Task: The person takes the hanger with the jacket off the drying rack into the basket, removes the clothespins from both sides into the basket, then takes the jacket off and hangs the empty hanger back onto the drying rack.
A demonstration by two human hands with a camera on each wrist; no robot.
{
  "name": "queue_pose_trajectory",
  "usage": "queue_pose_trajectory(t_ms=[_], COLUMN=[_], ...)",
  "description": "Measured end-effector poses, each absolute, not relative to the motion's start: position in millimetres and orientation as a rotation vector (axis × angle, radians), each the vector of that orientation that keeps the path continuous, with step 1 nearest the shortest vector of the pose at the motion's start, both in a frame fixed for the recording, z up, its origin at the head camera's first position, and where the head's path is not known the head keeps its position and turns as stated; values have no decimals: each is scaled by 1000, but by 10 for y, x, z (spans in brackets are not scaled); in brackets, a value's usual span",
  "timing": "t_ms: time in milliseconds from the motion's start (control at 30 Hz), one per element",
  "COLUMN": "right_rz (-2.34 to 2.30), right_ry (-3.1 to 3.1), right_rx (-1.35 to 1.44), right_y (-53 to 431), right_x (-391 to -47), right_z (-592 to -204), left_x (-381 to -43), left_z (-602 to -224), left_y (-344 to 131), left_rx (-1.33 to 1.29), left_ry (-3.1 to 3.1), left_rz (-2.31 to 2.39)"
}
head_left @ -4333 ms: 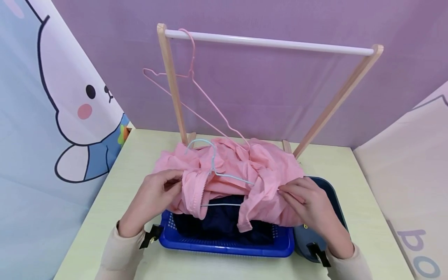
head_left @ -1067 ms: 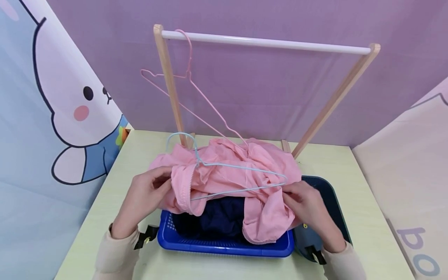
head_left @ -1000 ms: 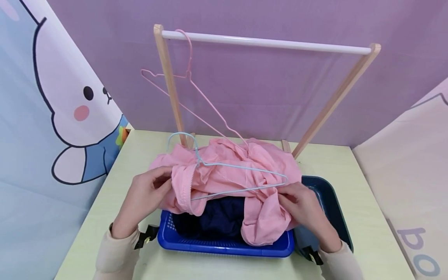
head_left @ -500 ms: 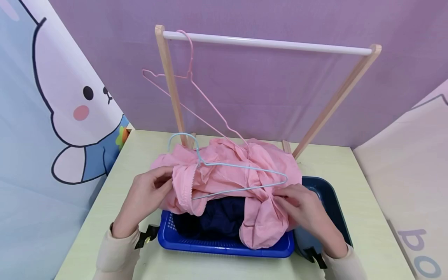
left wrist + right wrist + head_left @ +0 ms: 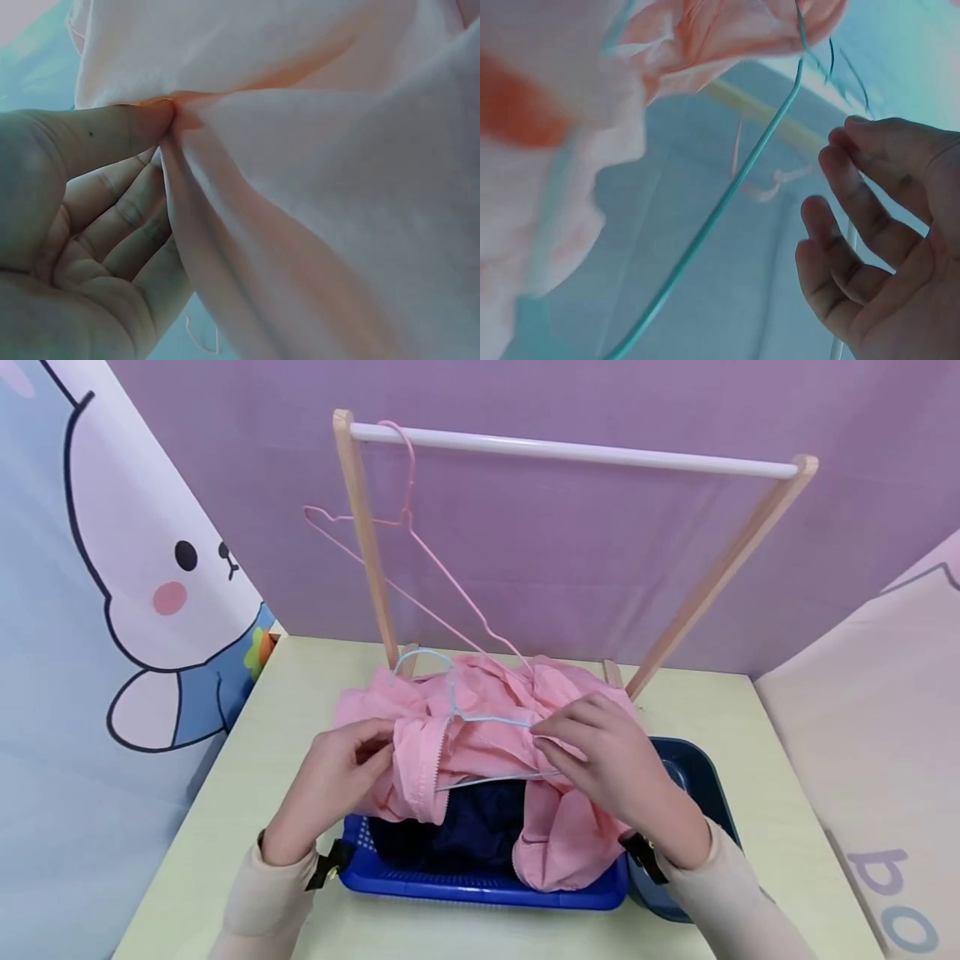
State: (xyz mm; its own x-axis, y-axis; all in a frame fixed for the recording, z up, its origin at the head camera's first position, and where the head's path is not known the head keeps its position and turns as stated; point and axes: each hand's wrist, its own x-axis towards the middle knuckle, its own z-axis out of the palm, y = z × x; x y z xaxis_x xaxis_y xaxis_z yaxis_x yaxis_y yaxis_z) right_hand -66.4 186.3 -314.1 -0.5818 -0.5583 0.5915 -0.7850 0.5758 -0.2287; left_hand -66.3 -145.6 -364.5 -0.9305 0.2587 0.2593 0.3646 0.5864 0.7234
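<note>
A thin pink zip-up jacket (image 5: 495,752) lies bunched over a blue basket (image 5: 480,893). My left hand (image 5: 333,781) pinches its left front near the zip edge; the thumb presses the cloth in the left wrist view. A light blue wire hanger (image 5: 491,720) has its left end inside that side of the jacket, hook towards the back. My right hand (image 5: 607,760) is over the hanger's right part, hiding that end. In the right wrist view its fingers (image 5: 840,180) are loosely bent, apart from the hanger wire (image 5: 727,199).
Dark navy cloth (image 5: 457,831) lies in the basket. Behind stands a wooden rack with a white rail (image 5: 570,447), from which a pink hanger (image 5: 450,581) hangs at the left, reaching down to the jacket. A dark teal tray (image 5: 693,768) sits at the right.
My right hand has let go of the jacket's right front and moved up and left to the hanger. The hanger has shifted a little to the right. My left hand keeps its pinch.
</note>
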Motion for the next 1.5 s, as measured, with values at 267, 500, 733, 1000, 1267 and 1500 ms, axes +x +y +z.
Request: queue_pose_trajectory(t_ms=[267,500,733,1000,1267,1500], right_rz=[461,389,312,267,341,377], right_ry=[-2387,-2412,-2423,-2397,-2364,-2351], right_rx=[1156,1181,1157,1082,968,875], right_y=[1588,1555,1539,1692,2044,2402], right_x=[-850,-884,-879,-800,-697,-626], right_z=[-3107,-3144,-3179,-3111,-2995,-2948], left_x=[-647,-632,-615,-593,-542,-479], left_z=[-3618,-3623,-3621,-3617,-3628,-3635], left_y=[-1285,-1259,-1259,-1291,-1370,-1514], left_rx=[-581,-590,-570,-558,-559,-491], left_ry=[-2708,-2708,-2717,-2724,-2755,-2758], left_rz=[-1266,-1233,-1245,-1263,-1140,-1119])
